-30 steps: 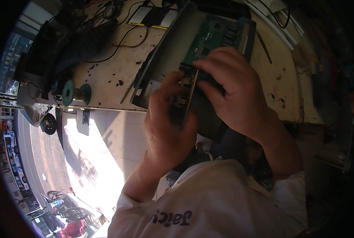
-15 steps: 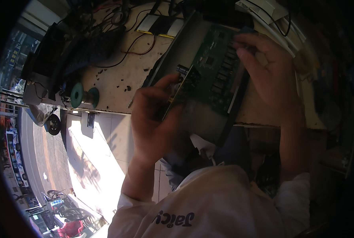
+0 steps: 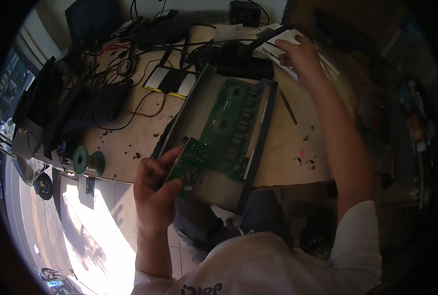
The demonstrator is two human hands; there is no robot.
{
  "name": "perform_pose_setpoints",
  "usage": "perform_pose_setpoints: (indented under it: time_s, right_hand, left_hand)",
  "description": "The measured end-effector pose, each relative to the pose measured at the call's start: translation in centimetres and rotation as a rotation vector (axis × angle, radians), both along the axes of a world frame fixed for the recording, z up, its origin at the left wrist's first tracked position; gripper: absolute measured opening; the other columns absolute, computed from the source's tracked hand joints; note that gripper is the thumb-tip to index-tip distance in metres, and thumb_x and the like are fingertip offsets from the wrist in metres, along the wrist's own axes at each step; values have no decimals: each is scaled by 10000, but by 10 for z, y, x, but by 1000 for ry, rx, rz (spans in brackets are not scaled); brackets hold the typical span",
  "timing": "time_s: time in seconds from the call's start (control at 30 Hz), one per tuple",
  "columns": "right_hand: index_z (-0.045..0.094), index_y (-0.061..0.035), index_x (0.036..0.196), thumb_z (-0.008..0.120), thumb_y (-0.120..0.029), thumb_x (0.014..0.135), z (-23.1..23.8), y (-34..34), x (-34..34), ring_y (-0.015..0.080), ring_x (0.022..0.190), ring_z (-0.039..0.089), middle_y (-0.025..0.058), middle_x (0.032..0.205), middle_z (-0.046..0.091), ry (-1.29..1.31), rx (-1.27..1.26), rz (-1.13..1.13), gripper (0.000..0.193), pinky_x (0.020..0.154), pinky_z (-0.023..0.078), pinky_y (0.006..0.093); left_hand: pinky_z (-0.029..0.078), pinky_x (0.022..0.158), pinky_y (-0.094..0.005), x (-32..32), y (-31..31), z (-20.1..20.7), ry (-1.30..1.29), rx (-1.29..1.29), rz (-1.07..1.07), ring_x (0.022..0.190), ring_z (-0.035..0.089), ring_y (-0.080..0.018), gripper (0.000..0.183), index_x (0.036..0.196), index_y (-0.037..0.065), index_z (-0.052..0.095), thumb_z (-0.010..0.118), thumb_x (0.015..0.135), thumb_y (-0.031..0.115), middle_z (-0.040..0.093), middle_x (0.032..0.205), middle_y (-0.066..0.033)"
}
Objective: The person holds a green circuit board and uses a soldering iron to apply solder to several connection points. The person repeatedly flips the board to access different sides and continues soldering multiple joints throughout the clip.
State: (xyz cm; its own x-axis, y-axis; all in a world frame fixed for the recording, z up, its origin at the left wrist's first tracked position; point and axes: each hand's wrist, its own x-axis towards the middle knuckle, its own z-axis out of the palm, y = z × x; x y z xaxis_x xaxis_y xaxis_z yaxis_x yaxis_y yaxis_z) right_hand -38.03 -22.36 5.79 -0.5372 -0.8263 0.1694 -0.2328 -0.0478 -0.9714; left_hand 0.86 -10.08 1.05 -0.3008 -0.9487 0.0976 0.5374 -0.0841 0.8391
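Note:
A small green circuit board (image 3: 192, 158) is held along its left edge by my left hand (image 3: 155, 182), closed with the thumb on its near face. It is tilted above a shallow dark metal case (image 3: 211, 186), which lies slanted and overhangs the table's front edge. Inside the case sits a larger green circuit board (image 3: 222, 123) with a row of dark connectors along its right side. My right hand (image 3: 301, 58) is stretched to the back right, over a white flat object (image 3: 290, 37). Its fingers are bent but apart, with nothing visibly held.
A battery pack (image 3: 169, 81) with leads lies left of the case, near tangled cables and a dark keyboard (image 3: 98, 105). A solder-like spool (image 3: 87, 161) stands at the front left edge. Right of the case are a thin rod (image 3: 287, 105) and small scraps (image 3: 305, 162).
My right hand has left the larger board and reached to the back right. My left hand has turned the small board so its face shows. The head view has shifted, showing more of the table's back.

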Motion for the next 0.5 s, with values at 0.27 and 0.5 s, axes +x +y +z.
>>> perform_pose_setpoints:
  time_s: [0.27, 0.5]
  right_hand:
    - [750, -92, 1027, 695, -456, 931, -7, -74, -7, 88, 629, 496, -27, 746, 534, 58, 132, 217, 381, 596, 449, 273]
    - [619, -66, 1271, 605, -497, 998, 64, 16, -37, 75, 697, 492, -32, 824, 558, 4, -177, 177, 510, 605, 400, 259]
  left_hand:
    - [484, 1036, -405, 5, 0, -1, 53, 84, -55, 1234, 607, -318, 313, 1024, 43, 412, 580, 829, -136, 509, 1423, -337]
    - [494, 1034, -405, 7, -5, -2, 82, 103, -66, 1235, 608, -334, 293, 1003, 45, 426, 582, 831, -135, 499, 1432, -341]
